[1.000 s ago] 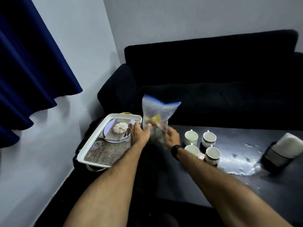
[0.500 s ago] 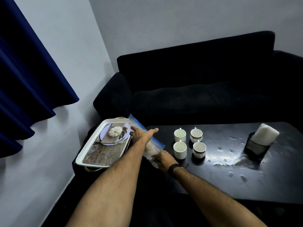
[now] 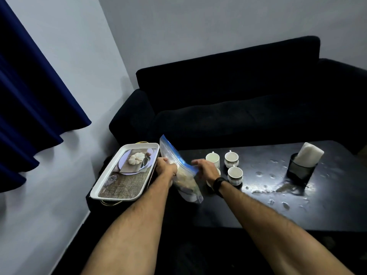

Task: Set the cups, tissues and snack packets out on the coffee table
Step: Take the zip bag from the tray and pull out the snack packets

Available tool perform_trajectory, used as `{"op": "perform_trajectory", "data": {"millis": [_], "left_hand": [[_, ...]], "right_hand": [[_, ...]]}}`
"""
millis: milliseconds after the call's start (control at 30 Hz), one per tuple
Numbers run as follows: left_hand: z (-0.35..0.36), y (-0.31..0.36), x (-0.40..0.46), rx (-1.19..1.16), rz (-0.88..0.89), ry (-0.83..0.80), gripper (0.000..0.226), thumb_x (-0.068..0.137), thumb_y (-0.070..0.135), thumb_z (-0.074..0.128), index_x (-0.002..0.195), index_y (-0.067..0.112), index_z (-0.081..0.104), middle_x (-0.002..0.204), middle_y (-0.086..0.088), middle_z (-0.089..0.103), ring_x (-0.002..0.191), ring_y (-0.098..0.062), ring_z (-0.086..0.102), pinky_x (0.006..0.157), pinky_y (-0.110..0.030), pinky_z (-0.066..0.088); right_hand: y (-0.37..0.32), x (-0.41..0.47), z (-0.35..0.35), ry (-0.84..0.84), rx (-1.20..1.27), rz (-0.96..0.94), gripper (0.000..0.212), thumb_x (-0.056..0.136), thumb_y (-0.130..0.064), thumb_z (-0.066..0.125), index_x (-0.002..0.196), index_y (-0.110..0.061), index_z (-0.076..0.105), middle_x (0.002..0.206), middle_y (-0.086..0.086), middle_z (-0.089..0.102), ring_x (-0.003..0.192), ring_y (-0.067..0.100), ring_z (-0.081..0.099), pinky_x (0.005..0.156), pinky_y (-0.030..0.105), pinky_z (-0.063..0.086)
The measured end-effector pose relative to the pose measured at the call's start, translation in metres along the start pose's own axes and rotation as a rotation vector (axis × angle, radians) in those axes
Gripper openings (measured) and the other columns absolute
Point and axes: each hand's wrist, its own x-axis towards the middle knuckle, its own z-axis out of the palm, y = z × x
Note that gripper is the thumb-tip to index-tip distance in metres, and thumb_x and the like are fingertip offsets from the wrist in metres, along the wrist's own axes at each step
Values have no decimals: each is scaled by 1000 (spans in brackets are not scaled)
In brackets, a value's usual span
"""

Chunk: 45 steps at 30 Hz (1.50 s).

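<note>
A clear zip snack bag with a blue strip is held tilted over the left end of the dark coffee table. My left hand grips its left side. At the blue zip edge on the right, my right hand holds on, slightly blurred. Several white cups stand grouped just right of my right hand, one partly hidden behind it. A white tissue roll stands in a black holder at the table's far right.
A white tray with a printed picture lies on a low stand left of the table, touching distance from my left hand. A black sofa runs behind the table. A blue curtain hangs at left. Wet spots glint on the tabletop.
The bag has come up from lying low at the table's edge to a tilted hold. My right hand moved from its lower end to the zip edge; my left hand closed on it.
</note>
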Motion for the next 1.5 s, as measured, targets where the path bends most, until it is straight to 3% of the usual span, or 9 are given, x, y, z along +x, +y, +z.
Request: {"op": "perform_trajectory", "data": {"millis": [133, 267, 367, 500, 667, 867, 1133, 1400, 1500], "left_hand": [[-7, -3, -3, -128, 3, -114, 58, 71, -19, 53, 119, 13, 53, 120, -17, 61, 103, -34, 64, 68, -32, 52], [-10, -3, -15, -225, -7, -237, 58, 70, -24, 52, 119, 8, 55, 101, -18, 65, 82, -26, 62, 65, -36, 53], [-9, -2, -21, -178, 2, -263, 58, 71, -23, 54, 118, 11, 57, 95, -15, 65, 79, -26, 62, 68, -38, 54], [-9, 4, -28, 35, 89, -154, 12, 85, 16, 66, 97, 19, 66, 107, -20, 70, 91, -33, 67, 82, -41, 58], [-9, 17, -29, 61, 46, -122, 58, 78, 61, 67, 92, 6, 77, 97, -17, 74, 93, -32, 69, 91, -40, 56], [-12, 18, -30, -61, 35, -245, 20, 87, 16, 67, 97, -1, 73, 76, -13, 70, 53, -15, 62, 53, -24, 50], [-13, 7, -32, 35, 94, -191, 20, 86, 5, 62, 67, 10, 63, 79, -16, 68, 58, -21, 64, 54, -26, 53], [-8, 9, -30, 65, -41, -277, 31, 95, 31, 58, 94, 1, 66, 84, -19, 71, 59, -27, 67, 55, -33, 58], [-8, 8, -30, 142, 32, -275, 25, 97, 25, 51, 98, 5, 66, 82, -16, 69, 52, -21, 63, 51, -28, 54]], "right_hand": [[-18, 4, 3, -55, -195, 132, 41, 96, -47, 47, 105, -12, 64, 87, 4, 63, 64, 13, 52, 53, 24, 35], [-18, 10, 9, -47, -512, 89, 26, 91, -25, 64, 107, -6, 70, 84, 6, 62, 59, 9, 50, 51, 19, 42], [-14, 8, 8, -15, -443, 1, 27, 87, -14, 68, 113, -4, 70, 103, 12, 70, 79, 12, 60, 74, 23, 53], [-15, -1, 5, 4, -459, -150, 26, 84, -18, 72, 108, -11, 74, 95, 0, 71, 84, 9, 64, 75, 19, 50], [-28, -12, 9, -134, -515, -252, 29, 87, -33, 69, 110, -16, 74, 97, 1, 74, 80, 6, 63, 79, 27, 53], [-38, -13, 12, -113, -519, -232, 32, 85, -25, 72, 112, -8, 71, 101, 13, 73, 83, 18, 66, 84, 36, 57], [-44, -19, 21, 6, -683, -213, 22, 75, -10, 73, 96, -9, 76, 85, 7, 76, 64, 9, 68, 58, 18, 56], [-46, -16, 28, 50, -740, -167, 7, 75, -17, 76, 81, -13, 78, 81, 6, 75, 58, 4, 63, 46, 11, 46], [-41, -16, 30, 78, -750, -146, 11, 75, -20, 77, 83, -13, 78, 83, 6, 75, 72, 12, 69, 64, 23, 58]]}}
